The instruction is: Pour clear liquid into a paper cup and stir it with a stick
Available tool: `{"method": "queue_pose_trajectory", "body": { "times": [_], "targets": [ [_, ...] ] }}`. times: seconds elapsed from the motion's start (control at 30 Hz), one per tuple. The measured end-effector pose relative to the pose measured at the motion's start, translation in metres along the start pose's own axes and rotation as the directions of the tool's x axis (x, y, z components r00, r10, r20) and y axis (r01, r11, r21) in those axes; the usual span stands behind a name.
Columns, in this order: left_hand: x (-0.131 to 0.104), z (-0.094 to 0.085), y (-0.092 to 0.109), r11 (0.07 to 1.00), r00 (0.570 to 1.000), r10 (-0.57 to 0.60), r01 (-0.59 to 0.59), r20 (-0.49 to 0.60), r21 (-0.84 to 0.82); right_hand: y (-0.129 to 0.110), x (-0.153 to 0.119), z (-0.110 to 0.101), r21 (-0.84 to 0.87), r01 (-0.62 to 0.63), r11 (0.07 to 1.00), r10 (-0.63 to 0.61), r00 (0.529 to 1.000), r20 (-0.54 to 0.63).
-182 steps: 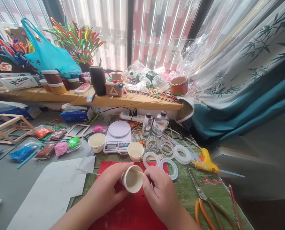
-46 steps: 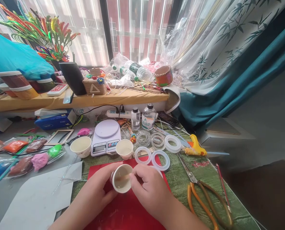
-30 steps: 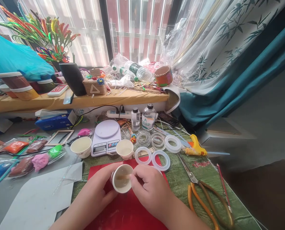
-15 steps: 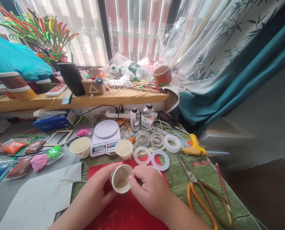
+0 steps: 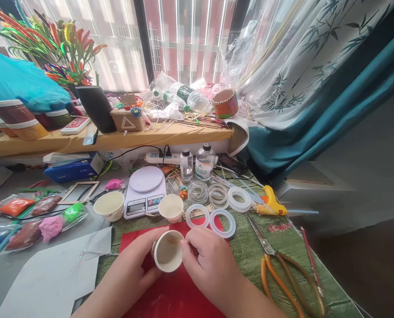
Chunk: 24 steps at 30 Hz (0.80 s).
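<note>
My left hand [image 5: 139, 260] is wrapped round the side of a white paper cup [image 5: 168, 251], which tilts so that its inside faces me. At the cup's right rim, my right hand [image 5: 213, 258] pinches a thin pale stick [image 5: 179, 241]; its tip reaches into the cup and most of it is hidden by the fingers. What lies at the bottom of the cup is hard to make out. Under both hands spreads a red sheet [image 5: 187, 296]. Just behind stand another paper cup [image 5: 171, 208] and a milky ring mold [image 5: 197, 216], with a second ring mold [image 5: 222, 223] beside it.
A white kitchen scale [image 5: 145, 187] stands behind, with a paper cup [image 5: 109, 206] to its left. Two clear bottles [image 5: 204, 163] are at the back. Large scissors [image 5: 266, 248] and a yellow glue gun [image 5: 273, 202] lie right. Bagged clay [image 5: 51, 227] lies left.
The cup sits slightly lower in view, and the stick's visible part lies higher inside it. My right hand has shifted slightly to the right; both hands keep their hold.
</note>
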<state>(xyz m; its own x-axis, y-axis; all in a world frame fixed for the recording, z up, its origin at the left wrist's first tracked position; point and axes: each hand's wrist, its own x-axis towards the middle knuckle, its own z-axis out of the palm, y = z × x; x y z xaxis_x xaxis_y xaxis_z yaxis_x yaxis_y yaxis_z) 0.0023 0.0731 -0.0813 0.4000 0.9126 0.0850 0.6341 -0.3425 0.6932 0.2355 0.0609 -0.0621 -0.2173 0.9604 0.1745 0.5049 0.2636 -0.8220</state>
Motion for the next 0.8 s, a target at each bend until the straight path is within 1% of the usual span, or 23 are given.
{"method": "queue_pose_trajectory", "body": {
  "times": [0.1,0.27,0.43,0.53,0.6,0.67,0.73,0.8],
  "targets": [
    [-0.0013,0.0018,-0.0036,1.0,1.0,-0.014,0.014,0.004,-0.013,0.0003,0.0003,0.0003,0.042,-0.016,0.999,0.016,1.0,0.019],
    [-0.0043,0.0043,-0.0078,1.0,1.0,-0.005,0.004,-0.028,-0.02,0.0013,0.0011,-0.0003,0.042,0.002,0.999,-0.002,1.0,0.002],
    [-0.0024,0.0024,-0.0043,1.0,1.0,-0.021,0.021,-0.02,-0.012,0.0012,0.002,-0.0011,0.052,-0.009,0.999,0.008,1.0,0.021],
    [-0.0006,0.0013,-0.0019,1.0,0.999,-0.021,0.021,-0.031,-0.011,0.0013,0.0015,-0.0007,0.013,-0.012,1.0,0.012,1.0,-0.016],
    [-0.0002,0.0005,-0.0005,1.0,0.999,-0.028,0.028,-0.028,-0.002,0.0013,0.0006,0.0003,0.022,-0.017,1.0,0.016,1.0,0.01],
    [-0.0004,-0.0002,0.0007,0.999,0.999,-0.036,0.036,-0.026,0.004,0.0012,-0.0005,0.0019,0.065,0.017,0.998,-0.02,0.999,0.042],
    [-0.0008,-0.0007,0.0012,0.999,0.999,-0.036,0.037,-0.026,0.006,0.0012,-0.0011,0.0036,0.045,0.054,0.998,-0.054,0.999,0.005],
    [-0.0011,-0.0008,0.0011,0.999,0.999,-0.033,0.033,-0.018,0.008,0.0014,-0.0011,0.0046,0.034,0.036,0.999,-0.036,0.999,-0.004]
  ]
}}
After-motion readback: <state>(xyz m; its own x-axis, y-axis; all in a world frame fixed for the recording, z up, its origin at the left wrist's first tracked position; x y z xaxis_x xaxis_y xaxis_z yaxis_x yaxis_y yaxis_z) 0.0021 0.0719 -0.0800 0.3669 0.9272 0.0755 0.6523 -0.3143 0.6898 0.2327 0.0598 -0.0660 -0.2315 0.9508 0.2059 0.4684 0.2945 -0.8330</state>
